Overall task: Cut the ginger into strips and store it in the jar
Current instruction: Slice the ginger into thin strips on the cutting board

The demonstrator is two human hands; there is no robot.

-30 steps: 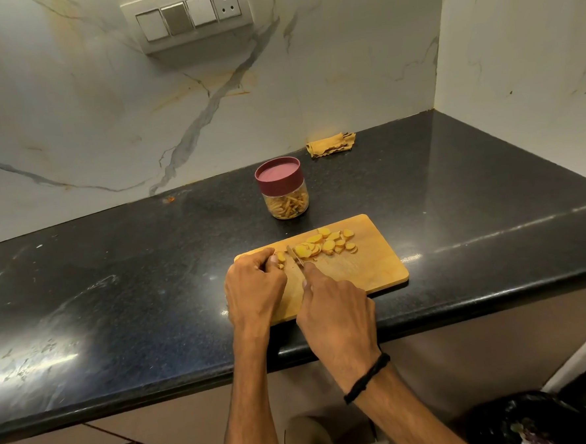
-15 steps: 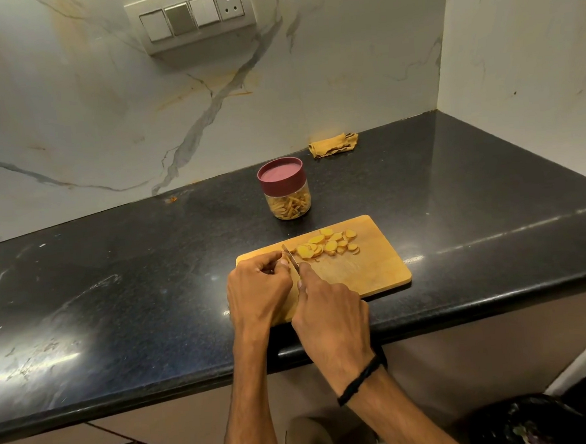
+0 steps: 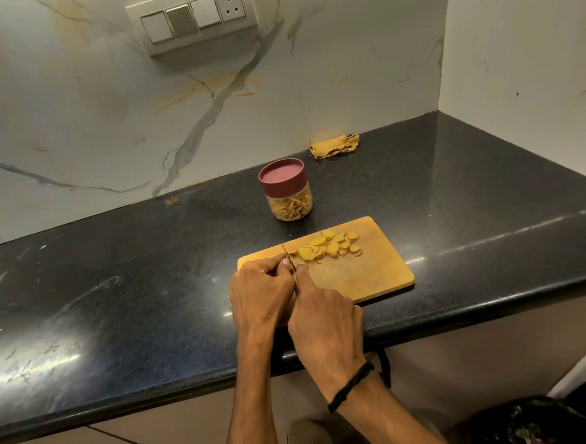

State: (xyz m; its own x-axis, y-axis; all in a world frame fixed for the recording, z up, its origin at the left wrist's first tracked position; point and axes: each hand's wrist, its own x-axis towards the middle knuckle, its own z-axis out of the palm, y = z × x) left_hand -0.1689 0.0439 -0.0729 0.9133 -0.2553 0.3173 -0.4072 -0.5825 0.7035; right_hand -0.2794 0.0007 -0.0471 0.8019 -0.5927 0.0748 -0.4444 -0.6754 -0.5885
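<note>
**Knife edges left for another cut of ginger**

The left hand (image 3: 260, 292) is curled, its fingertips bunched on a ginger piece hidden beneath them. The slim steel knife (image 3: 288, 256) has crept left over the last second and now stands tight against those fingers. Behind it, the clear jar with a maroon lid (image 3: 288, 201) stays closed, with strips inside. The right hand (image 3: 322, 323) is wrapped round the knife handle. Right of the blade, the pale yellow ginger slices (image 3: 330, 245) lie heaped on the rectangular wooden cutting board (image 3: 373, 271), unmoved. Slicing looks nearly finished; these rounds are not yet strips or in the jar.
</note>
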